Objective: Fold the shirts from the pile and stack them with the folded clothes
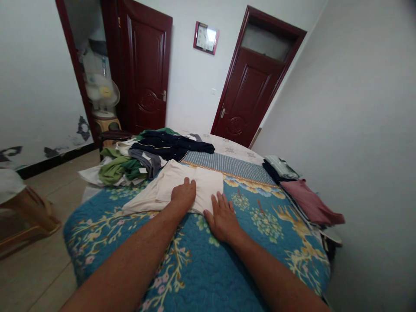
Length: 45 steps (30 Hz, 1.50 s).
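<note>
A cream garment [208, 180], folded in part, lies on the blue floral bedspread [208, 264]; whether it is a shirt or trousers I cannot tell. Its left end tapers out in a loose flap. My left hand [184, 193] rests on top of the cloth near its middle, fingers pointing forward and slightly bent, gripping nothing that I can see. At the garment's right edge, my right hand [223, 218] lies flat with its fingers spread, partly on the cloth and partly on the bedspread.
Loose clothes, among them a navy garment [162, 145] and a green one [113, 169], are heaped at the back left. Along the right edge sit folded clothes, including a pink garment [310, 201]. A wooden stool [32, 216] stands left.
</note>
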Each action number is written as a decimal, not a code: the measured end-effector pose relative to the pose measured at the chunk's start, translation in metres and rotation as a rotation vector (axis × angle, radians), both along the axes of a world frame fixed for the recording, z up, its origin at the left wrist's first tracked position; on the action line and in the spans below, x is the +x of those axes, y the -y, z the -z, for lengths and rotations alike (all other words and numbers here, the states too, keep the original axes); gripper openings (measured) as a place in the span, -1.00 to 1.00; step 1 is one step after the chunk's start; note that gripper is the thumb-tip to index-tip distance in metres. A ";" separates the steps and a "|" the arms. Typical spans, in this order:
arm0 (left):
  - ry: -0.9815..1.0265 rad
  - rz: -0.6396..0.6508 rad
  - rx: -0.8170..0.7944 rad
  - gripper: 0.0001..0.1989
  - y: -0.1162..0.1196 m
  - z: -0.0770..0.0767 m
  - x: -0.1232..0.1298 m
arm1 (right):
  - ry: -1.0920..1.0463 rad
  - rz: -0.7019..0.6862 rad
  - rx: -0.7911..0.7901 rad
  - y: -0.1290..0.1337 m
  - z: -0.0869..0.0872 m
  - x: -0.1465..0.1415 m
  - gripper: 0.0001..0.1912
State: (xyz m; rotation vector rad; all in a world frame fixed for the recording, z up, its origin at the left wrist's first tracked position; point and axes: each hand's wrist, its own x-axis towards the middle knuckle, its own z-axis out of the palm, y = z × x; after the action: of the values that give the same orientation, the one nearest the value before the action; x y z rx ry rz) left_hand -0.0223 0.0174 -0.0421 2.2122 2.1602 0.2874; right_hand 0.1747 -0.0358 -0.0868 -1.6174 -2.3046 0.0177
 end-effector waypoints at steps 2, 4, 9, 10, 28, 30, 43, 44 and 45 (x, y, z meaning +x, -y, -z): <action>-0.002 0.001 0.008 -0.54 0.000 0.000 0.000 | 0.002 -0.039 0.003 0.006 0.001 0.004 -0.21; -0.004 0.002 0.010 -0.54 0.000 -0.001 0.001 | -0.004 -0.065 -0.016 0.007 0.000 0.007 -0.22; -0.011 -0.002 -0.025 -0.55 0.001 -0.006 0.001 | -0.038 0.012 -0.059 -0.020 -0.014 0.007 -0.26; -0.014 0.002 -0.029 -0.55 0.001 -0.007 0.001 | -0.038 0.026 -0.047 -0.030 -0.017 0.006 -0.26; -0.031 -0.011 -0.028 -0.56 0.000 -0.005 0.002 | -0.081 0.171 -0.104 -0.178 -0.022 -0.010 -0.34; -0.026 -0.008 -0.028 -0.57 0.000 -0.005 0.002 | -0.078 0.168 -0.081 -0.171 -0.020 -0.009 -0.37; -0.028 0.015 0.021 -0.57 -0.002 -0.001 0.000 | 0.016 0.229 -0.078 -0.062 -0.006 -0.006 -0.12; -0.029 0.015 0.020 -0.57 -0.002 -0.001 0.000 | 0.016 0.220 -0.078 -0.052 -0.005 -0.006 -0.12; -0.029 0.016 0.018 -0.57 -0.002 -0.001 -0.001 | 0.015 0.210 -0.077 -0.043 -0.004 -0.006 -0.12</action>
State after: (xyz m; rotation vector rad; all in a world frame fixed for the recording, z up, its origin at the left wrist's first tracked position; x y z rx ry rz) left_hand -0.0230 0.0198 -0.0410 2.2564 2.1618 0.2768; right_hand 0.1685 0.0074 -0.0831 -1.8965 -2.1571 0.0461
